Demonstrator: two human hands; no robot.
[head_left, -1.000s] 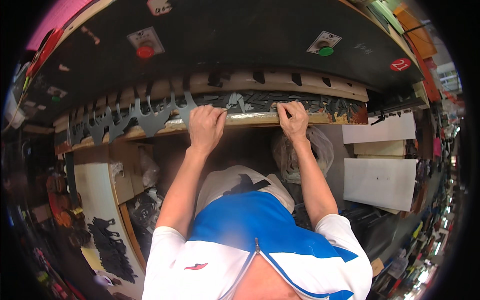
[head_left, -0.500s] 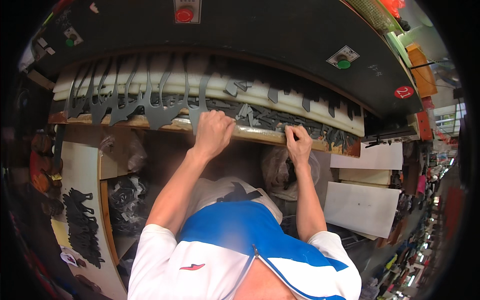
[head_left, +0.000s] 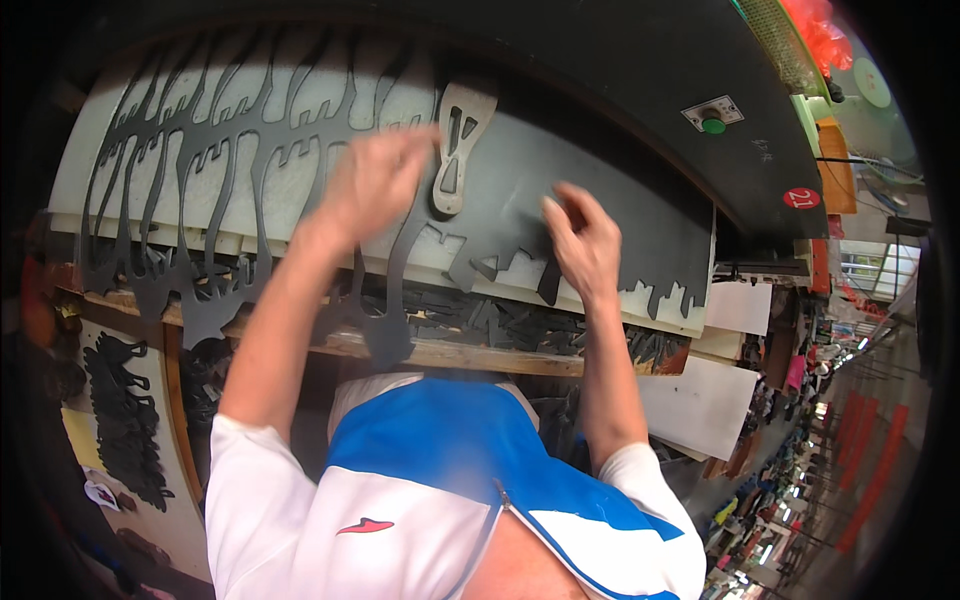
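Observation:
A dark grey sheet [head_left: 640, 200] lies on a thick white cutting board [head_left: 75, 190]. Its left part is a web of curved cut-out openings, with strips hanging over the front edge. Near the middle stands a pale, long cutting die [head_left: 453, 190] with openings in its top, resting on the sheet. My left hand [head_left: 375, 185] is just left of the die, its fingers smeared by motion; whether it touches the die or holds anything, I cannot tell. To the die's right, my right hand [head_left: 585, 245] hovers over the sheet with thumb and fingers apart and nothing visible between them.
Dark scraps [head_left: 500, 325] fill the ledge in front of the board. A black machine beam with a green button [head_left: 713, 125] spans the back. Stacked dark cut pieces [head_left: 130, 420] lie on a side table at left; white sheets [head_left: 700, 405] stand at right.
Both hands have moved from the front edge forward over the board. The view has shifted, so the die and more of the cut sheet now show.

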